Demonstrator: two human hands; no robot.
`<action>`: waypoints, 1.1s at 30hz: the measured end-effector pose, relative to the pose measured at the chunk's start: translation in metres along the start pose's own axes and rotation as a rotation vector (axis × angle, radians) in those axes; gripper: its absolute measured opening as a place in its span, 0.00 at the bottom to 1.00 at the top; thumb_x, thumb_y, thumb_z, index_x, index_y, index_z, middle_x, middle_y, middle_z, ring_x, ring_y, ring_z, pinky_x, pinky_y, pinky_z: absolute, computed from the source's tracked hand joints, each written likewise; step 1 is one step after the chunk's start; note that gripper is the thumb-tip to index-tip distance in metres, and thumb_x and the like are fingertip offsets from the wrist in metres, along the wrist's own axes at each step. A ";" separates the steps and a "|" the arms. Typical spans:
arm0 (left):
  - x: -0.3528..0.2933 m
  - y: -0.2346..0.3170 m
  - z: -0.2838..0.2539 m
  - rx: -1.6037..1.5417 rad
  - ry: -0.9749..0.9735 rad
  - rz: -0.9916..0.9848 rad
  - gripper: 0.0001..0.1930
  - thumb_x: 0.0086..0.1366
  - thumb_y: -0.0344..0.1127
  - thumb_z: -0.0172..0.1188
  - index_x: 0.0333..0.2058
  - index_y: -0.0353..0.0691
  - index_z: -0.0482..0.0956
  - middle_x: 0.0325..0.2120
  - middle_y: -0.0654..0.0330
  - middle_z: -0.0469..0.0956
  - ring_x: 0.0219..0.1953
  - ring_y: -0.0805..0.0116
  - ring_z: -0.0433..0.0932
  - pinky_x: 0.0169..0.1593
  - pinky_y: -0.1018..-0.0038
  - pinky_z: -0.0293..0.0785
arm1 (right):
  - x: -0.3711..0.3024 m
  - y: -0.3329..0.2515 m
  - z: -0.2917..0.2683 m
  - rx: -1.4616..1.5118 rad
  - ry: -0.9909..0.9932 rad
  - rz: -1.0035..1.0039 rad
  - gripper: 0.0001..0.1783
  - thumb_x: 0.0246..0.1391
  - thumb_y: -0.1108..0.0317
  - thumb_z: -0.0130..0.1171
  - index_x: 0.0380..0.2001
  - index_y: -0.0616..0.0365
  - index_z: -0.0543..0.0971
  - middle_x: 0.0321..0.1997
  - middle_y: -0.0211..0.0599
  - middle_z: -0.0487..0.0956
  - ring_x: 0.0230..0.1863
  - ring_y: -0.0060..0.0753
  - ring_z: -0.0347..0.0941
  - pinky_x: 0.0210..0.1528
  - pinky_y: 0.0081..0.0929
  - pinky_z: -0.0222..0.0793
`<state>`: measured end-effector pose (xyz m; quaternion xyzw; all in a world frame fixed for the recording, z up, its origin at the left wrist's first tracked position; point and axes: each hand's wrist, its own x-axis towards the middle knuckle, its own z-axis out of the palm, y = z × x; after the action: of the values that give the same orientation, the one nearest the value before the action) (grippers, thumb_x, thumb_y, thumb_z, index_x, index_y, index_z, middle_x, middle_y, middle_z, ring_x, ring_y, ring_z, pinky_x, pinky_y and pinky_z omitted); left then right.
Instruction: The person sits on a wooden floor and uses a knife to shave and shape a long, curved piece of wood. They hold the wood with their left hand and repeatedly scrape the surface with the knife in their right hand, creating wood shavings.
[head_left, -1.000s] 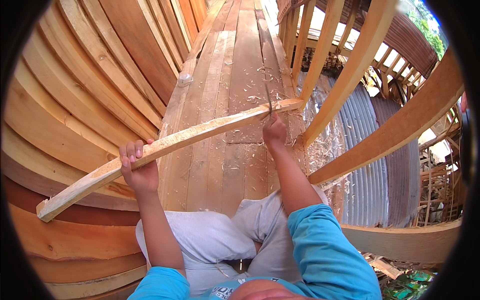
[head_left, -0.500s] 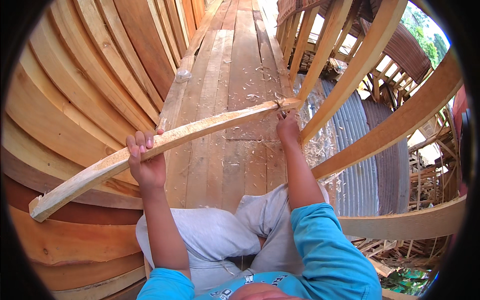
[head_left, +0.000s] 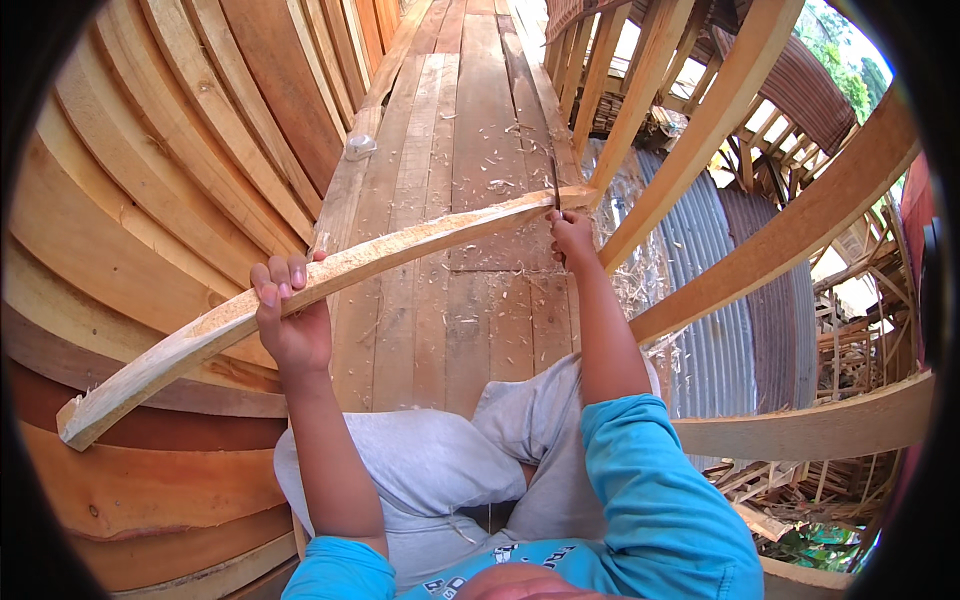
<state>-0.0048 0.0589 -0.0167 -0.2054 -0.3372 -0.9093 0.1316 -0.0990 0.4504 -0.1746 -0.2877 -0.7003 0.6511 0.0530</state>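
A long, slightly curved strip of wood lies slantwise before me, from the lower left up to the right railing. Its upper face is rough and pale. My left hand is closed around it left of the middle, thumb beneath and fingertips over the top. Close to the far right end, my right hand is closed on a knife, its handle mostly hidden in the fist. The thin dark knife blade crosses the strip's edge and points away from me.
Wood shavings litter the plank floor. On the left rises a wall of curved boards; on the right are upright wooden ribs, with corrugated metal sheets beyond. A small clear object sits by the left wall.
My right hand has turned and shifted slightly, and the knife blade now shows longer, extending past the strip. The left hand keeps its grip, and the strip stays nearly in place.
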 end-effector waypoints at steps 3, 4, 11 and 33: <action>0.002 -0.001 0.002 -0.006 -0.041 -0.007 0.14 0.61 0.39 0.60 0.26 0.52 0.61 0.24 0.73 0.60 0.35 0.77 0.65 0.63 0.59 0.60 | 0.006 -0.002 -0.011 0.428 -0.036 0.179 0.12 0.63 0.59 0.50 0.38 0.57 0.74 0.17 0.25 0.62 0.12 0.20 0.53 0.13 0.25 0.48; 0.004 -0.006 0.007 -0.026 -0.066 -0.020 0.13 0.62 0.40 0.60 0.26 0.53 0.62 0.24 0.74 0.60 0.36 0.77 0.65 0.64 0.60 0.60 | 0.027 0.011 -0.033 0.638 0.058 0.216 0.11 0.62 0.60 0.51 0.36 0.57 0.74 0.17 0.25 0.62 0.12 0.20 0.53 0.13 0.24 0.47; 0.001 -0.001 -0.002 0.001 -0.026 0.003 0.14 0.62 0.40 0.60 0.26 0.53 0.61 0.24 0.73 0.59 0.35 0.77 0.65 0.63 0.59 0.60 | 0.021 0.011 -0.051 0.254 0.201 0.122 0.09 0.60 0.64 0.47 0.38 0.59 0.70 0.21 0.32 0.66 0.15 0.24 0.58 0.13 0.24 0.53; 0.003 -0.006 0.005 -0.042 -0.022 0.003 0.14 0.58 0.38 0.63 0.26 0.54 0.62 0.23 0.75 0.60 0.34 0.77 0.65 0.63 0.60 0.60 | 0.018 0.004 0.009 0.563 0.023 0.300 0.13 0.60 0.58 0.43 0.29 0.55 0.68 0.16 0.26 0.63 0.11 0.23 0.55 0.11 0.23 0.45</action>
<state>-0.0084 0.0667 -0.0152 -0.2187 -0.3190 -0.9137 0.1250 -0.1168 0.4511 -0.1850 -0.3690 -0.4418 0.8166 0.0420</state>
